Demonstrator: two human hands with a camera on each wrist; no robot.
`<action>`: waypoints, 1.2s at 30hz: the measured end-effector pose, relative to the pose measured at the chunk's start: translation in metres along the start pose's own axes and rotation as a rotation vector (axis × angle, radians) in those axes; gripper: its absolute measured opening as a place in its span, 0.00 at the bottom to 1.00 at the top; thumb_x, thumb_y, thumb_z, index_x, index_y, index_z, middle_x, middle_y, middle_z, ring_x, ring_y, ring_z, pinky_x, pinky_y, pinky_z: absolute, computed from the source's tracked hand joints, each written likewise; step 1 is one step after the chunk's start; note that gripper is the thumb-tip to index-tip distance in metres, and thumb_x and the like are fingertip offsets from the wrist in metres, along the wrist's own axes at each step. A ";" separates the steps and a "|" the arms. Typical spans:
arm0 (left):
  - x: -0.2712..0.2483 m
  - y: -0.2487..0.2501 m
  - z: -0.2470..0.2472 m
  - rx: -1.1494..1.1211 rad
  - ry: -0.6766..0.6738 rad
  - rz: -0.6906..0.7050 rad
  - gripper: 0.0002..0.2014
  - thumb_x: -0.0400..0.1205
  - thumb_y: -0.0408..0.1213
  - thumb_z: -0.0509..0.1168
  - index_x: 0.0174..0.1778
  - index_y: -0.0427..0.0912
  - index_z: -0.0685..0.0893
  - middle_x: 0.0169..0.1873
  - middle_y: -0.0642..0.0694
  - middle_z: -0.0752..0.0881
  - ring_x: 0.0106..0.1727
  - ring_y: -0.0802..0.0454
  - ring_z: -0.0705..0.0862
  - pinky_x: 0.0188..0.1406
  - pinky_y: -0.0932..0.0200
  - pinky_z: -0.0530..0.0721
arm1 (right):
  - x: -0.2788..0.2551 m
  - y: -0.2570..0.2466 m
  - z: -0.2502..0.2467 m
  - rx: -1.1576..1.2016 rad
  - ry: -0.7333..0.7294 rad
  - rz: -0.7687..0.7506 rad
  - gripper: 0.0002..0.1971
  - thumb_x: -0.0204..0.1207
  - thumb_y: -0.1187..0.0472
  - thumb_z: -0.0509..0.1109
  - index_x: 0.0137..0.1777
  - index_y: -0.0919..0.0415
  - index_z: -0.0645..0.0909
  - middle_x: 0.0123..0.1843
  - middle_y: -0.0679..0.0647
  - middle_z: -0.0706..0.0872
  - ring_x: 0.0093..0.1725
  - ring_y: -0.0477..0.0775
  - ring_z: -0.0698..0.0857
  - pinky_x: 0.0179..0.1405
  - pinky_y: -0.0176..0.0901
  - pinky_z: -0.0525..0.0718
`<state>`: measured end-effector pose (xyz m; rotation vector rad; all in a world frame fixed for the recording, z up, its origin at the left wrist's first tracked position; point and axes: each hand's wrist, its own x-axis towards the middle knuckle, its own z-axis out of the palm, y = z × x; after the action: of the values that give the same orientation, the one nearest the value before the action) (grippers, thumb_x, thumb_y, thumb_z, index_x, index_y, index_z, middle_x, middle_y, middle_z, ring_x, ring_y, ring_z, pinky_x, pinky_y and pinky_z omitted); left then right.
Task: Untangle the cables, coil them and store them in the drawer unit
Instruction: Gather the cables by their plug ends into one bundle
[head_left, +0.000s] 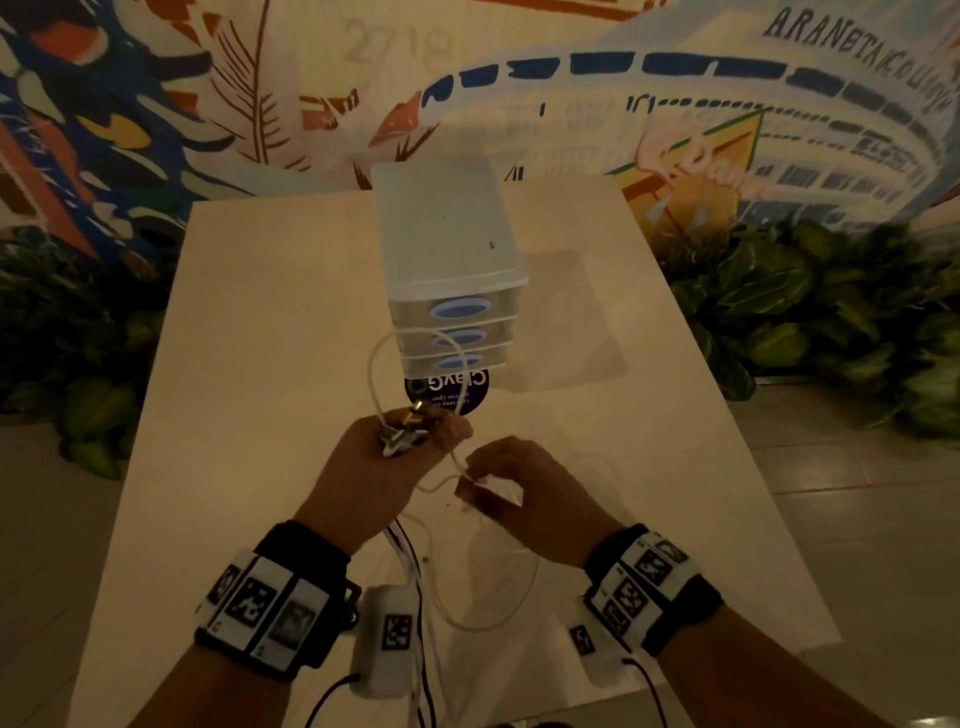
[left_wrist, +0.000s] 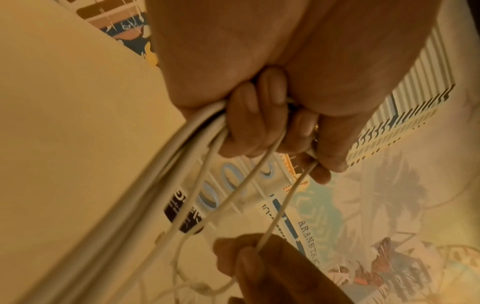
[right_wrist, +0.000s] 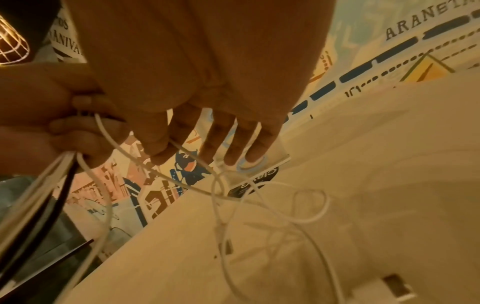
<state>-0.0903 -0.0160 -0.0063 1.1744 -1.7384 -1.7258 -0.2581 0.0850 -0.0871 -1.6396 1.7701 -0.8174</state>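
Cables (head_left: 410, 551) are what we are working on, and we are holding them up over the pale table (head_left: 249, 322) in front of a painted mural wall (head_left: 156, 104), with leafy plants (head_left: 810, 301) running along its foot on both sides. Standing upright near the far middle of the table, we are seeing the clear plastic drawer unit (head_left: 447, 244), its three drawers with blue oval handles all pushed in, and a dark round sticker (head_left: 452, 392) lying on the table just in front of its base.

Our left hand (head_left: 374, 467) is gripping the bundle, fingers (left_wrist: 246, 115) curled tight round several white leads and at least one black one, with the metal plug ends (head_left: 405, 431) sticking out of the top of the fist. The rest of the bundle is trailing down toward us past the table's near edge. One thin white cable (head_left: 379, 364) is arching up out of the fist in a loop in front of the drawers.

Our right hand (head_left: 519, 493) is close beside the left, thumb and forefinger pinching a thin white strand (left_wrist: 283, 205) that is running taut across from the left fist, while the other fingers (right_wrist: 233, 139) are hanging loosely spread. Below it, more thin white cable (right_wrist: 298, 216) is lying in slack loops on the tabletop.
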 end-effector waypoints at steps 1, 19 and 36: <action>-0.001 0.003 -0.004 -0.017 0.024 -0.007 0.07 0.84 0.34 0.70 0.52 0.39 0.92 0.31 0.51 0.89 0.51 0.66 0.81 0.50 0.42 0.80 | 0.002 0.002 -0.005 0.005 0.021 0.005 0.09 0.83 0.45 0.70 0.56 0.44 0.88 0.55 0.33 0.82 0.59 0.42 0.81 0.65 0.46 0.80; -0.005 -0.014 -0.010 0.184 -0.066 0.058 0.10 0.78 0.41 0.77 0.55 0.49 0.93 0.50 0.61 0.93 0.56 0.72 0.86 0.52 0.81 0.77 | 0.020 -0.045 -0.069 0.409 0.234 0.032 0.10 0.89 0.53 0.61 0.56 0.53 0.84 0.37 0.55 0.86 0.36 0.54 0.86 0.33 0.49 0.90; -0.019 -0.015 -0.036 0.448 -0.113 -0.024 0.09 0.82 0.32 0.70 0.48 0.54 0.87 0.32 0.53 0.84 0.29 0.59 0.77 0.32 0.71 0.75 | -0.011 -0.043 -0.117 0.443 0.174 -0.028 0.11 0.81 0.70 0.69 0.59 0.61 0.87 0.52 0.53 0.95 0.57 0.51 0.92 0.53 0.38 0.88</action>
<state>-0.0475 -0.0205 -0.0103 1.2974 -2.2683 -1.4805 -0.3196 0.0989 0.0213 -1.3325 1.5354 -1.2930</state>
